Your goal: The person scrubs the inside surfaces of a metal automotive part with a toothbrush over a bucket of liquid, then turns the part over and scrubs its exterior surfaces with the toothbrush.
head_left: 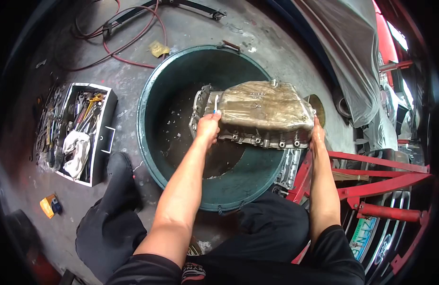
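A dirty metal oil pan (262,107), its underside up and its bolt flange towards me, lies across the right side of a big green tub (148,90). My right hand (317,137) grips the pan's right end. Near the pan's left end, my left hand (208,128) is closed on a slim white-and-blue tool that looks like a toothbrush (216,103). Its far end is too small to make out. Dark liquid (179,123) with pale flecks covers the tub's bottom.
Left of the tub stands a toolbox (110,102) full of wrenches, with a white rag (77,152). A red hose (134,45) curls on the floor behind. On the right are a red jack frame (385,185), a car front and grey sheeting (352,52).
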{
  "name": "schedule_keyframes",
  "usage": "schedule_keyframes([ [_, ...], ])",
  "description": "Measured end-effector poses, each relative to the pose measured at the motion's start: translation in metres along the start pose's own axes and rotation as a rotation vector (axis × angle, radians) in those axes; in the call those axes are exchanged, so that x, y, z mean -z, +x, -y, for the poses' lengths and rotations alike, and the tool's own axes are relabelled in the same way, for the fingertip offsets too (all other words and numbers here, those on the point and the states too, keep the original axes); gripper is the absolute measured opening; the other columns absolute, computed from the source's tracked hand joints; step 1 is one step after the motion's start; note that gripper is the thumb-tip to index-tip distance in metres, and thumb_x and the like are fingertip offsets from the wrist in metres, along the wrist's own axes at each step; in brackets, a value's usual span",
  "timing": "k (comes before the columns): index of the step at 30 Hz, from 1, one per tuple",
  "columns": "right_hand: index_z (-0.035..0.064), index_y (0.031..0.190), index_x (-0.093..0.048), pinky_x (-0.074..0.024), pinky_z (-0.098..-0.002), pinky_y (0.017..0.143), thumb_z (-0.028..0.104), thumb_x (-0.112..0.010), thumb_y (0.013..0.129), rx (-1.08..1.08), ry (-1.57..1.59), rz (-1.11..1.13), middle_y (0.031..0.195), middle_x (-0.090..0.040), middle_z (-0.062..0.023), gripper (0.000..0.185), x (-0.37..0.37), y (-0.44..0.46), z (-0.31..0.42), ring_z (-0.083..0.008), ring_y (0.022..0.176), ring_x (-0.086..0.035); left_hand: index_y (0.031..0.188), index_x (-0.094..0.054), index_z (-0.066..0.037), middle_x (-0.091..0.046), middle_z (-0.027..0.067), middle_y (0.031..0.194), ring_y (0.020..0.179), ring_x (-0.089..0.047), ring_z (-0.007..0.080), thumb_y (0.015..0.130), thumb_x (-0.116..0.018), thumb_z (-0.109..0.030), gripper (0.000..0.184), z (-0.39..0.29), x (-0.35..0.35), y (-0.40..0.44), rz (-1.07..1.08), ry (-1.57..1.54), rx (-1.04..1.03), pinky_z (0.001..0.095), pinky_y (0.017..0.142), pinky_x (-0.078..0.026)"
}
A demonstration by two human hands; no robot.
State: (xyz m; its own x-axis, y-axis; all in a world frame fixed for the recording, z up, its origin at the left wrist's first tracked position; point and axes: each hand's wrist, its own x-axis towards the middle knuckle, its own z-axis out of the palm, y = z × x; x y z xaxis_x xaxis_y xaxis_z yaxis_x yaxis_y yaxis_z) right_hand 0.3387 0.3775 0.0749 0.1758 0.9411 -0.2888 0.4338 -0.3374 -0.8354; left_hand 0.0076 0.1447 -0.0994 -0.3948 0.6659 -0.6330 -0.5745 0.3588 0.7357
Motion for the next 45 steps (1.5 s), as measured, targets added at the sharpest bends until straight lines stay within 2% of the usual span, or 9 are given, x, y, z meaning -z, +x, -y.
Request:
schedule_keyframes([
  [2, -0.0109, 0.120, -0.059, -0.0470, -0.0382, 0.087, 0.056, -0.062, 0.087, 0.075, -0.082, -0.072, 0.114, -0.064, -0.0185, 0.075, -0.015, -0.028, 0.025, -0.0252, 0.098, -0.060, 0.083, -0.053, -0.010, -0.040, -0.0012, 0.054, 0.038, -0.029, 0.0075, 0.094, -0.059, -0.049, 0.041, -0.038, 0.006, -0.038, 0.153, -0.322, 0.171, 0.0253, 0.035, -0.025],
  [14, 0.0013, 0.077, -0.069, -0.0354, -0.0228, 0.058, 0.038, -0.066, 0.092, 0.805, -0.544, 0.060, 0.070, -0.054, 0.0074, 0.040, -0.079, -0.197, 0.189, -0.0038, 0.065, -0.042, 0.079, -0.048, -0.015, -0.041, 0.0015, 0.054, 0.040, -0.031, 0.0117, 0.086, -0.054, -0.067, 0.053, 0.043, -0.072, -0.098, 0.366, -0.969, 0.484, 0.0268, 0.039, -0.025],
  [19, -0.0048, 0.097, -0.073, -0.0441, -0.0190, 0.074, 0.034, -0.064, 0.094, 0.906, -0.446, 0.081, 0.082, -0.066, 0.0027, 0.040, -0.097, -0.165, 0.147, -0.0044, 0.079, -0.055, 0.092, -0.052, -0.009, -0.057, 0.0099, 0.063, 0.045, -0.050, 0.0239, 0.095, -0.054, -0.048, 0.040, 0.047, -0.020, -0.068, 0.180, -0.099, 0.397, 0.0397, 0.045, -0.041],
  [21, -0.0057, 0.099, -0.072, -0.0441, -0.0205, 0.072, 0.032, -0.065, 0.094, 0.839, -0.367, 0.099, 0.082, -0.066, 0.0027, 0.039, -0.104, -0.173, 0.150, -0.0047, 0.077, -0.054, 0.095, -0.056, -0.005, -0.067, 0.0195, 0.078, 0.071, -0.064, 0.0410, 0.094, -0.054, -0.035, 0.030, 0.078, -0.005, -0.042, -0.396, 0.499, -0.119, 0.0522, 0.065, -0.049],
  [23, -0.0051, 0.096, -0.072, -0.0409, -0.0212, 0.066, 0.031, -0.065, 0.094, 0.914, -0.475, 0.116, 0.075, -0.060, 0.0041, 0.037, -0.094, -0.139, 0.148, -0.0037, 0.072, -0.048, 0.100, -0.059, -0.004, -0.067, 0.0250, 0.089, 0.091, -0.062, 0.0481, 0.094, -0.053, -0.029, 0.026, 0.030, 0.021, -0.065, -0.417, 0.417, -0.052, 0.0559, 0.080, -0.047],
  [25, -0.0045, 0.093, -0.068, -0.0431, -0.0326, 0.064, 0.043, -0.064, 0.091, 1.027, -0.504, 0.054, 0.063, -0.053, -0.0182, 0.047, -0.105, -0.145, 0.154, -0.0118, 0.065, -0.046, 0.099, -0.063, -0.005, -0.066, 0.0240, 0.089, 0.088, -0.063, 0.0449, 0.095, -0.051, -0.026, 0.025, 0.002, 0.034, -0.086, -0.391, 0.512, -0.188, 0.0514, 0.077, -0.048],
  [31, -0.0022, 0.076, -0.061, -0.0396, -0.0406, 0.059, 0.051, -0.059, 0.090, 1.122, -0.760, 0.057, 0.062, -0.049, -0.0210, 0.055, -0.124, -0.125, 0.173, -0.0310, 0.057, -0.045, 0.109, -0.063, -0.011, -0.067, 0.0236, 0.094, 0.091, -0.065, 0.0428, 0.096, -0.051, -0.029, 0.026, -0.091, 0.031, -0.162, -0.373, 0.525, -0.293, 0.0515, 0.079, -0.049],
  [37, 0.0154, 0.131, -0.057, -0.0325, -0.0591, 0.102, 0.068, -0.038, 0.091, 0.823, -1.050, -0.005, 0.130, -0.057, -0.0161, 0.068, -0.159, -0.124, 0.190, -0.0389, 0.124, -0.049, 0.102, -0.061, -0.010, -0.066, 0.0250, 0.088, 0.087, -0.064, 0.0458, 0.095, -0.052, -0.028, 0.021, -0.092, 0.027, -0.173, -0.184, 0.593, -0.433, 0.0544, 0.077, -0.050],
  [45, 0.0032, 0.124, -0.060, -0.0365, -0.0480, 0.104, 0.071, -0.063, 0.073, 0.989, -0.999, -0.224, 0.125, -0.060, -0.0195, 0.085, -0.207, -0.177, 0.188, -0.0367, 0.122, -0.053, 0.095, -0.064, 0.000, -0.069, 0.0212, 0.084, 0.080, -0.068, 0.0410, 0.092, -0.046, -0.021, 0.027, -0.135, 0.022, -0.133, -0.300, 0.756, -0.577, 0.0505, 0.077, -0.053],
])
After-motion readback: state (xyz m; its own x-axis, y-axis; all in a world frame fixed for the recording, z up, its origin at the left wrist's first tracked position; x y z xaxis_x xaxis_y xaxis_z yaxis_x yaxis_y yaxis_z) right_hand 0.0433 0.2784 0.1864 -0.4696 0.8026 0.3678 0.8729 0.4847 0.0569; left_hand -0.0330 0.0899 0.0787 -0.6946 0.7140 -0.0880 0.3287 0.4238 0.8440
